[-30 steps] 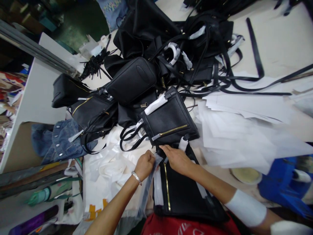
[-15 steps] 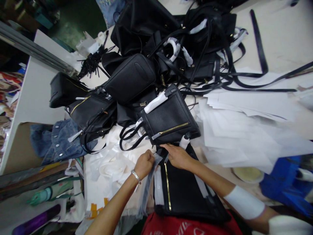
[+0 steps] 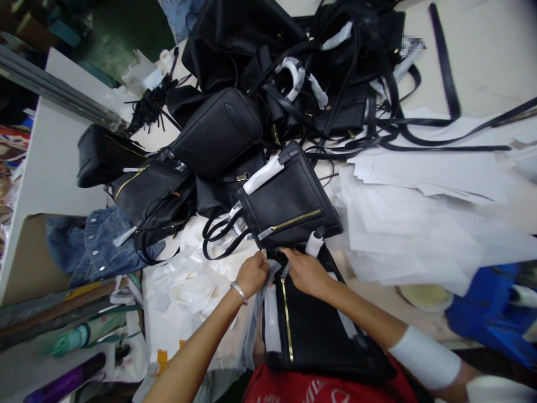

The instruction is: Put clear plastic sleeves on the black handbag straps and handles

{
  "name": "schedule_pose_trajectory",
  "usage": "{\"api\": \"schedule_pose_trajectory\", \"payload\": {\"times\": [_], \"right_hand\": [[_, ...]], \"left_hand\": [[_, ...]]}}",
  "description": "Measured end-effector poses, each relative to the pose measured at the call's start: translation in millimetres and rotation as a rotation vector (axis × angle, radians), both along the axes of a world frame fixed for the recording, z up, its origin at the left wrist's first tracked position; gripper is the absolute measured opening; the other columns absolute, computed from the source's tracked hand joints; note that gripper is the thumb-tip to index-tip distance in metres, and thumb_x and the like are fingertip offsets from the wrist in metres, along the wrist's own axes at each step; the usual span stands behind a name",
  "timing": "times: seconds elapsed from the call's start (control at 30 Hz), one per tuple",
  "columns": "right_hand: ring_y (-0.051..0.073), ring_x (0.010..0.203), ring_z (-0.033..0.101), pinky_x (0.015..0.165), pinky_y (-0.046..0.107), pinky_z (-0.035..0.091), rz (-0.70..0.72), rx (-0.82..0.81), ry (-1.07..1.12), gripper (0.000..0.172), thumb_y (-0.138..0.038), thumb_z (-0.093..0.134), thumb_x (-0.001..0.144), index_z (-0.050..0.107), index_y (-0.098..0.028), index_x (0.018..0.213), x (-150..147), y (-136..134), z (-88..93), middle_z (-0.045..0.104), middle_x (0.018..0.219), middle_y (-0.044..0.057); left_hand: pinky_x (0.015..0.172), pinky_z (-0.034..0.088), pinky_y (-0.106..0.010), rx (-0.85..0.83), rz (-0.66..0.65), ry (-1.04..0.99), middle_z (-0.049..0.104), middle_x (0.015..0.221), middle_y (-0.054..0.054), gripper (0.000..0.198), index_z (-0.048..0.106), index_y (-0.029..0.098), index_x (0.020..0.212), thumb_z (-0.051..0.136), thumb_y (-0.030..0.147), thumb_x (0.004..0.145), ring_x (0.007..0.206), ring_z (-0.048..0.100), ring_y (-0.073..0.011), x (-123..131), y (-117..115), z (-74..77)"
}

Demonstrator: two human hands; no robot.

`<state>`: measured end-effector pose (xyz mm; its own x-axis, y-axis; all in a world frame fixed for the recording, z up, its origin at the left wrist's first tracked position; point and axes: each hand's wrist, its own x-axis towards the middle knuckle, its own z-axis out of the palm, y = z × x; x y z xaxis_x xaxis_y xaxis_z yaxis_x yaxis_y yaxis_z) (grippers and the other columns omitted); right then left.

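both hands (image 3: 279, 273) pinching plastic bag (image 3: 255, 313) over handbag (image 3: 319, 330)

The handbag (image 3: 319, 330) lies before the bag pile (image 3: 218, 129), paper sheets (image 3: 419, 235) to its right.

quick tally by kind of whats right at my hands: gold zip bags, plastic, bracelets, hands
black leather bags with a gold zip: 2, the near one and the one beyond it
clear plastic sleeve: 1
silver bracelet: 1
bare hands: 2, left hand and right hand
total: 6
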<state>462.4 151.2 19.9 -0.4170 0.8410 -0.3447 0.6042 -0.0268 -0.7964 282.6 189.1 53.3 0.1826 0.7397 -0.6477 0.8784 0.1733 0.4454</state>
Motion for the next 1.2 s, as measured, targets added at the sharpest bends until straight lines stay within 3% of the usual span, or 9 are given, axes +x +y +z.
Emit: {"api": "schedule_pose_trajectory", "payload": {"times": [0.13, 0.3, 0.43, 0.57, 0.67, 0.8, 0.97, 1.2], "right_hand": [[0.02, 0.11, 0.054, 0.097, 0.033, 0.039, 0.027, -0.039, 0.075, 0.048, -0.007, 0.044, 0.076, 0.047, -0.014, 0.123, 4, 2, -4.6, 0.058, 0.12, 0.011], [0.018, 0.105, 0.057, 0.09, 0.03, 0.044, -0.007, -0.129, 0.175, 0.047, -0.01, 0.044, 0.08, 0.043, -0.018, 0.126, 10, 4, -7.9, 0.06, 0.119, 0.008], [0.022, 0.11, 0.053, 0.092, 0.032, 0.042, -0.007, -0.033, -0.048, 0.048, -0.008, 0.043, 0.081, 0.038, -0.012, 0.128, 15, -2, -6.4, 0.056, 0.12, 0.014], [0.022, 0.09, 0.061, 0.076, 0.03, 0.046, 0.032, -0.028, -0.312, 0.041, 0.0, 0.035, 0.08, 0.044, -0.014, 0.117, 19, -6, -1.0, 0.06, 0.102, 0.013], [0.02, 0.083, 0.061, 0.071, 0.028, 0.045, 0.057, -0.004, -0.354, 0.035, -0.001, 0.033, 0.082, 0.049, -0.018, 0.108, 19, -4, 0.8, 0.06, 0.097, 0.01], [0.018, 0.086, 0.059, 0.072, 0.026, 0.044, 0.054, 0.047, -0.329, 0.029, -0.006, 0.034, 0.085, 0.052, -0.022, 0.102, 20, -3, 0.8, 0.057, 0.104, 0.008], [0.02, 0.083, 0.059, 0.069, 0.028, 0.044, -0.011, 0.039, -0.407, 0.028, -0.019, 0.036, 0.089, 0.051, -0.022, 0.112, 26, -8, -4.0, 0.056, 0.109, 0.01], [0.021, 0.097, 0.057, 0.086, 0.031, 0.041, -0.042, 0.038, -0.223, 0.042, -0.013, 0.04, 0.084, 0.04, -0.013, 0.126, 34, -9, -15.4, 0.06, 0.109, 0.013]], "left_hand": [[0.055, 0.033, -0.026, -0.019, -0.012, 0.018, 0.062, 0.06, -0.003, 0.009, 0.053, 0.018, 0.074, 0.046, 0.016, 0.078, 0.058, 0.057, -0.0167, 6, 6, -7.0], [0.058, 0.037, -0.026, -0.103, -0.143, 0.099, 0.068, 0.07, -0.008, 0.014, 0.057, 0.015, 0.081, 0.044, 0.014, 0.078, 0.064, 0.062, -0.0185, 19, 9, -17.2], [0.062, 0.039, -0.027, -0.077, -0.243, 0.233, 0.069, 0.081, -0.014, 0.018, 0.06, 0.012, 0.083, 0.043, 0.016, 0.078, 0.077, 0.064, -0.0217, 30, 11, -19.5], [0.066, 0.042, -0.026, -0.123, -0.233, 0.26, 0.07, 0.088, -0.015, 0.021, 0.061, 0.011, 0.087, 0.042, 0.017, 0.08, 0.083, 0.064, -0.0208, 34, 12, -16.9], [0.067, 0.043, -0.026, -0.118, -0.247, 0.268, 0.069, 0.089, -0.016, 0.023, 0.062, 0.01, 0.088, 0.042, 0.018, 0.081, 0.083, 0.064, -0.0215, 38, 11, -16.7], [0.066, 0.044, -0.028, -0.071, -0.288, 0.302, 0.069, 0.089, -0.017, 0.025, 0.063, 0.01, 0.086, 0.04, 0.019, 0.08, 0.083, 0.064, -0.0232, 47, 10, -18.5], [0.07, 0.046, -0.03, -0.021, -0.336, 0.321, 0.069, 0.091, -0.017, 0.028, 0.064, 0.01, 0.089, 0.039, 0.021, 0.082, 0.085, 0.065, -0.0246, 60, 8, -20.1], [0.079, 0.048, -0.034, -0.041, -0.409, 0.298, 0.067, 0.096, -0.019, 0.029, 0.065, 0.009, 0.095, 0.041, 0.018, 0.081, 0.092, 0.064, -0.0265, 78, 9, -25.6]]}}
